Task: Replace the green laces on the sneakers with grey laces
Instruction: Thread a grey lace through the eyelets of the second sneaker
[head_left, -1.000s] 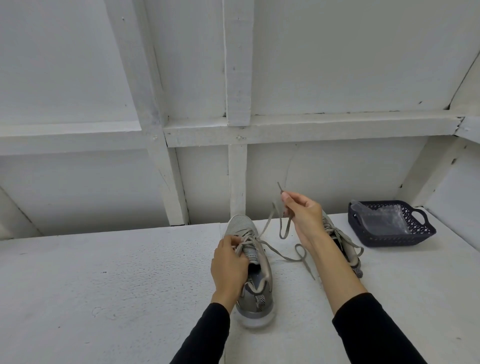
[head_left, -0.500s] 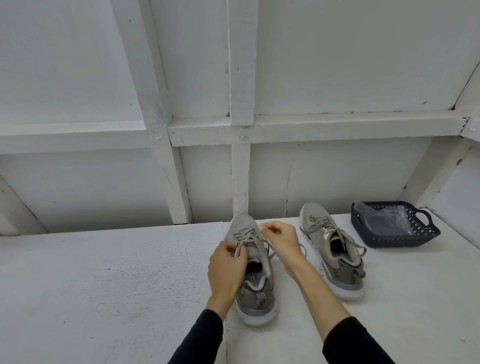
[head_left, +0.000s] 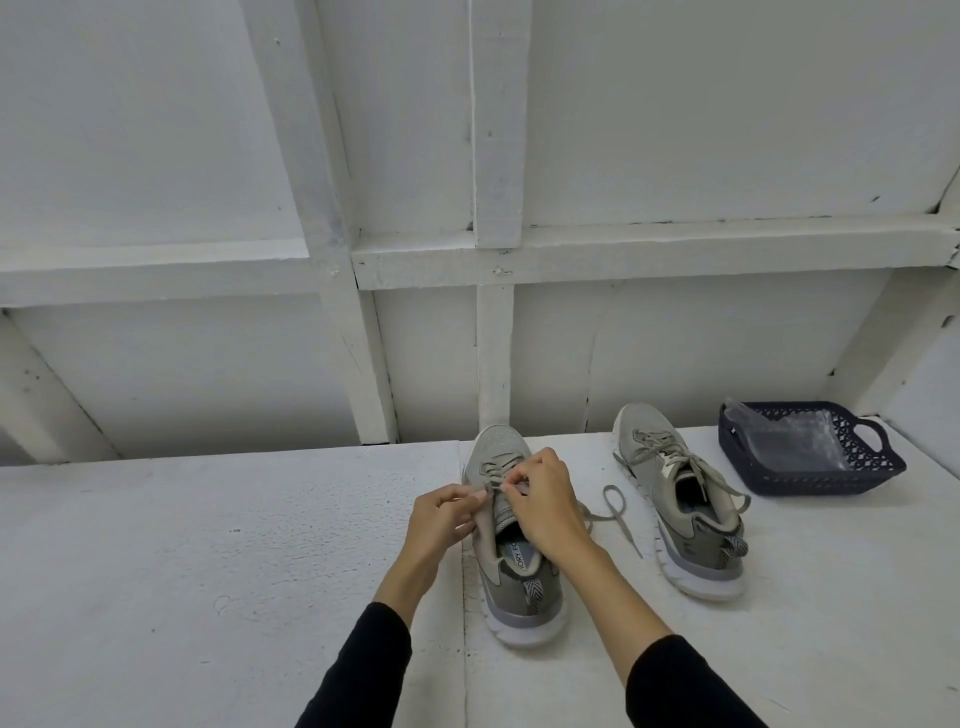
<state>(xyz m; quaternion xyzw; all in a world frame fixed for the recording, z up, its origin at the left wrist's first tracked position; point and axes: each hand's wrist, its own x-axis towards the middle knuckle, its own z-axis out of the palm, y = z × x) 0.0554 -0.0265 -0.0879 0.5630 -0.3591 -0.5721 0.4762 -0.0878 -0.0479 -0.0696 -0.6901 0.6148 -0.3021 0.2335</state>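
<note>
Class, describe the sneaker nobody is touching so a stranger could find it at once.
Start at the dark blue basket on the white table's right side. The untouched sneaker lies just left of it; unlike its twin between both hands, nobody holds it.

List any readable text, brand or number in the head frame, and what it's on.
"ORY FO": partial print on the insole of the near sneaker; the rest is cut off by the collar and the right hand.
Far sneaker and basket: no legible marks.
</note>
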